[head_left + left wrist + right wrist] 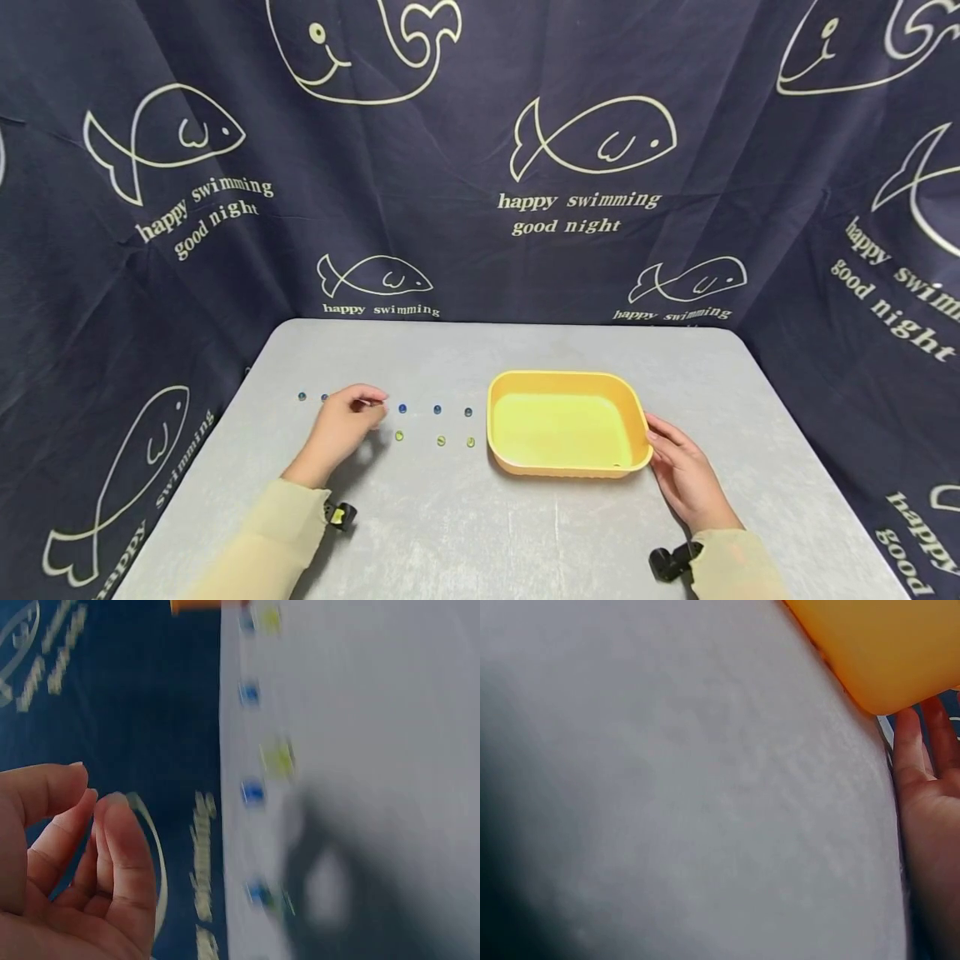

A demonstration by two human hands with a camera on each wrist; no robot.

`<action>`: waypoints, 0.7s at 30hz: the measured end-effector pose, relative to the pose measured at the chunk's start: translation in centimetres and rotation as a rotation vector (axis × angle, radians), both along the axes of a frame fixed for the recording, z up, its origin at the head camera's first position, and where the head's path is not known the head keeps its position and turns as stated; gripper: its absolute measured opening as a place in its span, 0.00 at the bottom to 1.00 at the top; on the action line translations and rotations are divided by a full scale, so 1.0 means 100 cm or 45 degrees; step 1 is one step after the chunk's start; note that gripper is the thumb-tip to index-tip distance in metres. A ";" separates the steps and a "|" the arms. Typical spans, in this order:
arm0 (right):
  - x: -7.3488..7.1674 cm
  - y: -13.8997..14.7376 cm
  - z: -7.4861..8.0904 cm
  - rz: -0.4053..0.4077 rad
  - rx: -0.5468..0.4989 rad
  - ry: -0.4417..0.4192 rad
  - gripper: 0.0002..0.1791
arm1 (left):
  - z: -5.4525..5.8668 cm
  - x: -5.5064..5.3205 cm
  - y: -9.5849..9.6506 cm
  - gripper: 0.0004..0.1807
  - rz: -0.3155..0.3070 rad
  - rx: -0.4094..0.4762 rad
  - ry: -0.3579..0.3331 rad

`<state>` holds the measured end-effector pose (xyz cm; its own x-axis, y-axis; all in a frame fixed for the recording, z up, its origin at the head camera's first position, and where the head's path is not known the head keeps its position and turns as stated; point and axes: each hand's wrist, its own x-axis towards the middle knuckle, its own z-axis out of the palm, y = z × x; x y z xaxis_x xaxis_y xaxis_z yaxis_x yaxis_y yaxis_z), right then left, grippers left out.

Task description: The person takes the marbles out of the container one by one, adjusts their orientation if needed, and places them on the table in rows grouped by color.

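Note:
My left hand hovers over the left part of the table among small glass marbles. In the left wrist view its thumb and fingers are loosely bent, with nothing visible between them. To its right lie a row of blue marbles and, nearer me, a row of yellow-green marbles. On its other side are a dark greenish marble and a partly hidden blue marble. My right hand touches the right side of a yellow plastic tub, its fingers fairly straight against the wall.
The grey table has rounded far corners. Behind it and at both sides hangs a dark blue curtain with fish drawings and lettering. A small dark mark shows inside the tub at its near right corner.

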<state>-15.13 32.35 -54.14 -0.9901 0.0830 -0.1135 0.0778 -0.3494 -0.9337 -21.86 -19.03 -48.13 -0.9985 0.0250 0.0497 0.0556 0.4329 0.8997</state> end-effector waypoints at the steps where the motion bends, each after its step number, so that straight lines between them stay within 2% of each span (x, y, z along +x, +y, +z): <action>1: 0.000 0.000 0.000 -0.001 -0.001 -0.001 0.25 | 0.003 0.001 0.010 0.12 -0.043 0.012 0.001; 5: 0.000 0.001 -0.001 0.002 -0.010 0.006 0.23 | 0.009 0.004 0.048 0.10 -0.203 0.019 0.000; 9: 0.000 0.001 -0.002 0.010 -0.019 0.016 0.22 | 0.014 0.005 0.080 0.08 -0.325 0.027 -0.011; 15: 0.000 0.001 -0.002 0.000 -0.002 0.006 0.23 | 0.013 0.005 0.119 0.09 -0.493 0.076 -0.042; 21: -0.001 0.000 -0.002 -0.012 0.021 -0.018 0.27 | 0.015 0.009 0.155 0.09 -0.655 0.039 -0.027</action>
